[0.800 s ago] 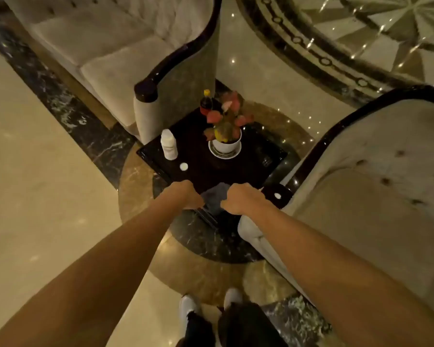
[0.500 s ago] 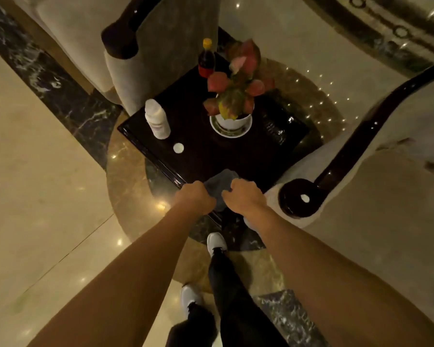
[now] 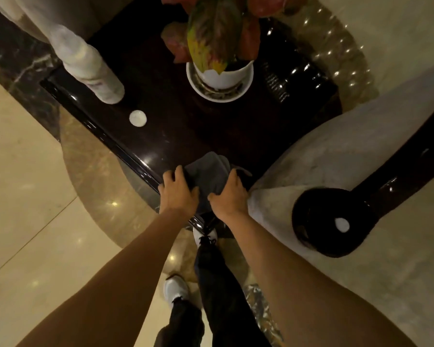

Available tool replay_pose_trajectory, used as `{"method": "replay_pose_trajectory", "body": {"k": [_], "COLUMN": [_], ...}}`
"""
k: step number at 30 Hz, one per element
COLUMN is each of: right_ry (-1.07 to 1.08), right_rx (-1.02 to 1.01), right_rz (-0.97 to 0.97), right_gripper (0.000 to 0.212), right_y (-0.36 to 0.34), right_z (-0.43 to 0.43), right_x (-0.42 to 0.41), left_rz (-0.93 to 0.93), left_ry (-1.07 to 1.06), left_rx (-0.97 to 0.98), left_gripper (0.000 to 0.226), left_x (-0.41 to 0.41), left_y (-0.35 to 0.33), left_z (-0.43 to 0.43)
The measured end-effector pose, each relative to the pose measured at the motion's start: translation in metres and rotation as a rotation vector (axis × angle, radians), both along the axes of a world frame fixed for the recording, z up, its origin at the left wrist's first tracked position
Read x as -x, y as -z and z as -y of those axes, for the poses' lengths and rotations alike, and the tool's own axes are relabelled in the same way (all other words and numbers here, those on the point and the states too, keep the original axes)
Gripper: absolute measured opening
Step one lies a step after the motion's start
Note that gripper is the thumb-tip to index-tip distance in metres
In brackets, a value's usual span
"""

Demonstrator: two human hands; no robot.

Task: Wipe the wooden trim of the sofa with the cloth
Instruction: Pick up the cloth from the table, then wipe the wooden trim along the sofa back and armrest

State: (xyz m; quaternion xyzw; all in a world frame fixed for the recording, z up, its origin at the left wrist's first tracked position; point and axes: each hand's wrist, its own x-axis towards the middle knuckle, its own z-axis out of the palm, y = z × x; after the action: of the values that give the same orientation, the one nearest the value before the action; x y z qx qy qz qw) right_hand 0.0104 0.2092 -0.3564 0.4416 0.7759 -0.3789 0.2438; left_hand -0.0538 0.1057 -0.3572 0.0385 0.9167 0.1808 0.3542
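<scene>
A grey cloth lies bunched on the near corner of the dark glossy side table. My left hand holds its left side and my right hand holds its right side. To the right stands a beige sofa whose arm carries dark polished wooden trim, ending in a round scroll with a white spot. Neither the cloth nor either hand touches the trim.
On the table stand a white bottle, its round white cap and a potted plant in a white pot with saucer. A second sofa arm shows at top left. My legs and white shoes stand on the marble floor.
The view has closed in and tilted down over the table. Both hands stay on the cloth at the table's near corner; one foot has stepped forward under the table edge.
</scene>
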Motion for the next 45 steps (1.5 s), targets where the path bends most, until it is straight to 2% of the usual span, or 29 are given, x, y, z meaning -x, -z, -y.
{"method": "replay_pose_trajectory", "body": {"k": [4, 7, 10, 12, 13, 17, 19, 24, 26, 28, 31, 34, 37, 39, 41, 45], "right_ry": [0.04, 0.277, 0.613, 0.738, 0.76, 0.79, 0.806, 0.746, 0.764, 0.845, 0.884, 0.814, 0.593, 0.425, 0.285, 0.052], "right_rx": [-0.066, 0.097, 0.471, 0.626, 0.665, 0.782, 0.787, 0.677, 0.722, 0.768, 0.673, 0.479, 0.172, 0.035, -0.066, -0.211], "right_rz": [-0.013, -0.05, -0.069, -0.113, -0.153, -0.36, -0.405, -0.472, -0.524, -0.57, -0.592, -0.528, -0.407, -0.404, -0.454, -0.557], "right_gripper": [0.098, 0.083, 0.048, 0.028, 0.026, 0.054, 0.06, 0.056, 0.049, 0.043, 0.029, 0.043, 0.064, 0.058, 0.053, 0.063], "right_y": [0.015, 0.017, 0.003, -0.014, -0.023, -0.068, -0.099, -0.181, -0.211, -0.235, -0.256, -0.26, -0.252, -0.243, -0.235, -0.219], "right_z": [-0.003, -0.006, -0.002, 0.004, 0.008, 0.027, 0.038, 0.036, 0.021, 0.001, -0.03, -0.056, -0.086, -0.109, -0.129, -0.168], "right_x": [0.003, 0.001, -0.013, -0.026, -0.034, -0.069, -0.093, -0.158, -0.179, -0.194, -0.206, -0.211, -0.215, -0.212, -0.201, -0.162], "left_rz": [-0.06, 0.002, 0.107, 0.215, 0.245, 0.356, 0.387, 0.62, 0.714, 0.694, 0.57, 0.406, 0.262, 0.167, 0.089, 0.01], "left_ry": [0.024, 0.0, -0.196, -0.382, -0.464, -0.695, -0.755, -0.902, -0.84, -0.767, -0.696, -0.567, -0.391, -0.319, -0.333, -0.454], "left_rx": [0.095, 0.07, -0.185, -0.394, -0.458, -0.692, -0.772, -0.954, -1.005, -0.991, -0.903, -0.792, -0.66, -0.63, -0.669, -0.691], "left_gripper": [0.051, 0.034, 0.015, 0.01, 0.009, 0.015, 0.019, 0.033, 0.038, 0.037, 0.025, 0.015, 0.017, 0.017, 0.014, 0.01], "left_x": [-0.004, -0.008, -0.02, -0.028, -0.032, -0.061, -0.088, -0.152, -0.168, -0.178, -0.187, -0.192, -0.201, -0.208, -0.211, -0.207], "left_y": [0.013, 0.01, -0.002, -0.013, -0.02, -0.061, -0.091, -0.184, -0.217, -0.241, -0.263, -0.263, -0.25, -0.24, -0.23, -0.207], "left_z": [0.001, 0.005, 0.017, 0.026, 0.032, 0.052, 0.061, 0.06, 0.049, 0.033, 0.006, -0.014, -0.029, -0.044, -0.064, -0.11]}}
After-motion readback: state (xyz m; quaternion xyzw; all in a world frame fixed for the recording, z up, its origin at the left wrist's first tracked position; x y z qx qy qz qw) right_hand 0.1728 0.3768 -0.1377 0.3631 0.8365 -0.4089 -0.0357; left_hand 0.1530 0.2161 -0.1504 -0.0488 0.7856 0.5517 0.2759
